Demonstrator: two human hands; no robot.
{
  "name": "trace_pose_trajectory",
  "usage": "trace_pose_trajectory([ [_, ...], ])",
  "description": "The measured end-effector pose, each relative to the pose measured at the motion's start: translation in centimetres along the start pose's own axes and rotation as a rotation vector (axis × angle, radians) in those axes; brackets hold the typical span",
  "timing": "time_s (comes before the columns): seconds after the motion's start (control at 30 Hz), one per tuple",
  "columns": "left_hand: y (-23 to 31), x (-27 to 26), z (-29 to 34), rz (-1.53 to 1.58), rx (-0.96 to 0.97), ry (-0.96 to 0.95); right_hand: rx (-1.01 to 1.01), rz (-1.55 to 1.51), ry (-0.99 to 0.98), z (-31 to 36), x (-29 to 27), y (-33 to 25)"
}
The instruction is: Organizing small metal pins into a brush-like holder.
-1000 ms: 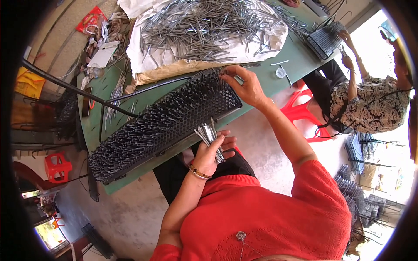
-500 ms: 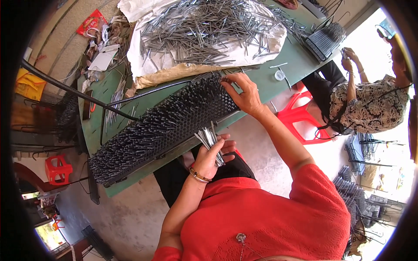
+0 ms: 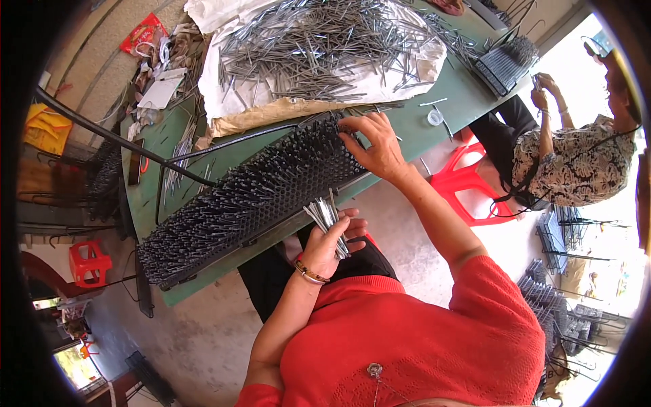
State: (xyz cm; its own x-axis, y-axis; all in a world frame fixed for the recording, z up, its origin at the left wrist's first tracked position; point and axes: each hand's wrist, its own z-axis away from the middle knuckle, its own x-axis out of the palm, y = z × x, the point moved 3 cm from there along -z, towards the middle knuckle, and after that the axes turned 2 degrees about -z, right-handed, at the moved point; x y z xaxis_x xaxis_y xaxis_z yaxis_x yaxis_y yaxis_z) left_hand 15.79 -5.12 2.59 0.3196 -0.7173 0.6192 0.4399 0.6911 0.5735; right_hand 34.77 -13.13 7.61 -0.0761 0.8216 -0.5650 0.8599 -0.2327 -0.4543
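Observation:
A bundle of thin silvery metal rods (image 3: 325,218) lies in my left hand (image 3: 324,247), the thumb pressed over it and the other fingers partly extended beneath. My right hand (image 3: 378,146) is at the right end of a long black perforated rack (image 3: 298,182). Its thumb and forefinger come together among the upright rods there; whatever lies between the fingertips is too small to make out. Dark rods stand densely through most of the rack, while bare holes show along its near side. The rack lies slantwise on the green table (image 3: 413,125), just beyond my left hand.
A heap of loose rods (image 3: 319,51) covers pale paper behind the rack. A small clear cup (image 3: 436,117) stands to the right. Beyond a red stool (image 3: 468,190), a person in a patterned top (image 3: 576,163) works at the table's right end. A black bar (image 3: 115,136) crosses at left.
My right hand has shifted slightly left along the rack's end, its fingertips now over the standing rods. The left hand and its bundle stay almost in place.

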Motion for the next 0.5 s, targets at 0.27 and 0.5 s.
trace_pose_trajectory([
  [0.27, -0.22, 0.00, 0.06, -0.006, -0.003, -0.017, -0.097, 0.103, -0.060, 0.80, 0.38, 0.09],
  [0.5, 0.66, 0.69, -0.38, -0.035, 0.008, -0.085, -0.067, 0.177, -0.066, 0.26, 0.14, -0.65],
])
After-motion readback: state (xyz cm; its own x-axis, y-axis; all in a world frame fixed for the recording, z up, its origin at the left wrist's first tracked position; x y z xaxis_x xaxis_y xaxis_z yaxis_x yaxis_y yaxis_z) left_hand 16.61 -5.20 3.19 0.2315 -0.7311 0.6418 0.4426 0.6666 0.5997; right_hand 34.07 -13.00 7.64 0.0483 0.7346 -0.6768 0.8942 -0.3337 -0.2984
